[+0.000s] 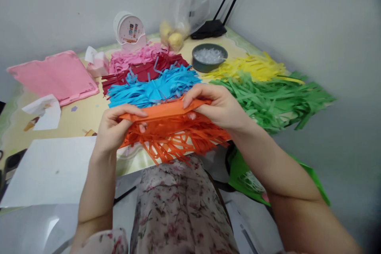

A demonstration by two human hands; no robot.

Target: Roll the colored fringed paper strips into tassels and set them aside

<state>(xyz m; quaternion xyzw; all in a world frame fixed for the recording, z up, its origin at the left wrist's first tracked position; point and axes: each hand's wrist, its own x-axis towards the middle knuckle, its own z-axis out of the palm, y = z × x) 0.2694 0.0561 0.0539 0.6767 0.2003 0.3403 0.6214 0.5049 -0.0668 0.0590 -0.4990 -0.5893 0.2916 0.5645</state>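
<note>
Your left hand [114, 127] and right hand [218, 105] each pinch one end of a bundle of orange paper strips [166, 113], fingers closed over its top edge, thumbs beneath. You hold the bundle level just above the near edge of the counter [86, 115], over the orange fringe pile [175, 139], whose cut ends hang past the edge toward your lap. Just behind lies the blue fringe pile [154, 87], then the dark red pile [143, 72] and the pink pile [133, 57]. To your right are the green pile [274, 97] and the yellow pile [253, 67]. A grey bowl [208, 57] stands between the blue and yellow piles. A pink case [56, 75] and a white sheet [50, 170] lie to your left.
</note>
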